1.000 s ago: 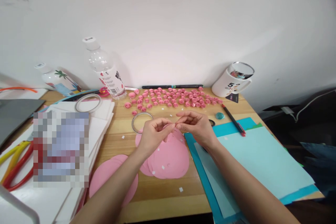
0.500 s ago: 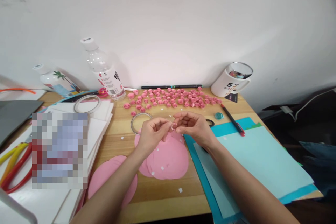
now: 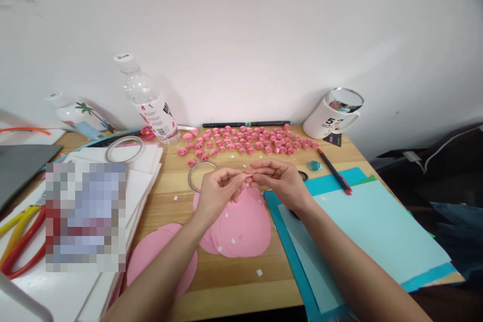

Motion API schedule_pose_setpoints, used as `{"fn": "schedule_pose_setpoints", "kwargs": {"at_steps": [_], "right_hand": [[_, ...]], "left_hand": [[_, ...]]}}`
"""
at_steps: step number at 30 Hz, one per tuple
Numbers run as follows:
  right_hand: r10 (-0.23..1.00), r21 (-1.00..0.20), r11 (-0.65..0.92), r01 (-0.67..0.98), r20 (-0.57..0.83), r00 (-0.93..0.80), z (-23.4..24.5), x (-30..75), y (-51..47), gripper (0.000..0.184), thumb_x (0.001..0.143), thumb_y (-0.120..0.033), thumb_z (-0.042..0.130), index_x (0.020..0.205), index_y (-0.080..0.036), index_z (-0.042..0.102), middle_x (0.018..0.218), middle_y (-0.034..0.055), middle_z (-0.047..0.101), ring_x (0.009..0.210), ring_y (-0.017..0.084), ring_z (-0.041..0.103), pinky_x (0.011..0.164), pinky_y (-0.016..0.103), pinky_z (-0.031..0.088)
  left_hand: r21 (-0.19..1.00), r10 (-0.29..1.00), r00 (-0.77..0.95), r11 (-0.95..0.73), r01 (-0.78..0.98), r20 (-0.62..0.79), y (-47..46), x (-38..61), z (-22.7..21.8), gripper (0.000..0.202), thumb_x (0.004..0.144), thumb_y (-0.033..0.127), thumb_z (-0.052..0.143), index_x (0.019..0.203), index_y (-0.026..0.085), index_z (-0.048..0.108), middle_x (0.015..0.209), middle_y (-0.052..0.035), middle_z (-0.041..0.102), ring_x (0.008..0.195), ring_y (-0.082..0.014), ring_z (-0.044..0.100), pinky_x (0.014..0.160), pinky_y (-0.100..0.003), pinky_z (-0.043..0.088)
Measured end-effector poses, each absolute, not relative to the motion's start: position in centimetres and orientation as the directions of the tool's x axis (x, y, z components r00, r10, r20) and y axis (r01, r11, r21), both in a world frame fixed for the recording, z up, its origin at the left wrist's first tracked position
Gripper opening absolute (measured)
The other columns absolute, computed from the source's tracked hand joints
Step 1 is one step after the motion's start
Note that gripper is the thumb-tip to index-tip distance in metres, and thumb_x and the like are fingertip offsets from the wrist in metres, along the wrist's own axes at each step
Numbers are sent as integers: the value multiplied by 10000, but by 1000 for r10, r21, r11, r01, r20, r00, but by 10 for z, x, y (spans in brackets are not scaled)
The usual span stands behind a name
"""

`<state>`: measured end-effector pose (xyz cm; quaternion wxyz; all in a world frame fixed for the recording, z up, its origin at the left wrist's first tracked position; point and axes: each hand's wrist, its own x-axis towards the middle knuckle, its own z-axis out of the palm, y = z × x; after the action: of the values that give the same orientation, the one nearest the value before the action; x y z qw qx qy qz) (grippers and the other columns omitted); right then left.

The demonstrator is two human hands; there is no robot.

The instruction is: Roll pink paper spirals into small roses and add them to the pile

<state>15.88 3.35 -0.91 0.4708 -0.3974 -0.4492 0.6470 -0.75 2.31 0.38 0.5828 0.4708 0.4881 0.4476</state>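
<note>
Between my two sets of fingertips is a small piece of pink paper (image 3: 248,174), mostly covered by the fingers. My left hand (image 3: 219,188) pinches one end of it. The thumb and forefinger of my right hand (image 3: 281,183) close on the other end. Directly below lie overlapping pink paper circles (image 3: 247,229) with small white squares (image 3: 233,241) on them. More pink paper circles (image 3: 162,244) are partly hidden under my left forearm. Beyond the hands, many small rolled pink paper coils (image 3: 243,141) are spread along the back of the wooden table (image 3: 234,289).
A roll of tape (image 3: 191,181) lies beside my left hand. Bottles (image 3: 156,115) and white sheets (image 3: 143,191) stand or lie at left, with scissors (image 3: 24,251). At right are a mug (image 3: 328,118), a red-and-black pen (image 3: 334,171) and blue paper (image 3: 370,241).
My fingertips have shifted slightly, and the pink paper now shows as a thin strip between them. My right fingers have closed in a little. The things on the table have stayed put.
</note>
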Motion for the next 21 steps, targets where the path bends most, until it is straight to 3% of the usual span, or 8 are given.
{"fn": "schedule_pose_setpoints", "kwargs": {"at_steps": [12,21], "right_hand": [[979,-978,-122,-168,-91,-181,-10,159,33,310,560,-241,826,806,-176,648,701,21,722,626,147,680,611,255,554],[968,-996,70,56,54,-243,-7,163,32,368,537,-364,829,776,-180,618,678,14,671,591,139,630,587,275,531]], "left_hand": [[990,961,241,143,-1,-138,21,-9,0,198,746,311,646,676,126,639,562,7,589,395,-45,454,401,-179,349],[990,909,399,84,112,-122,24,-16,3,278,815,352,571,655,132,633,508,2,562,440,-82,504,455,-204,385]]}}
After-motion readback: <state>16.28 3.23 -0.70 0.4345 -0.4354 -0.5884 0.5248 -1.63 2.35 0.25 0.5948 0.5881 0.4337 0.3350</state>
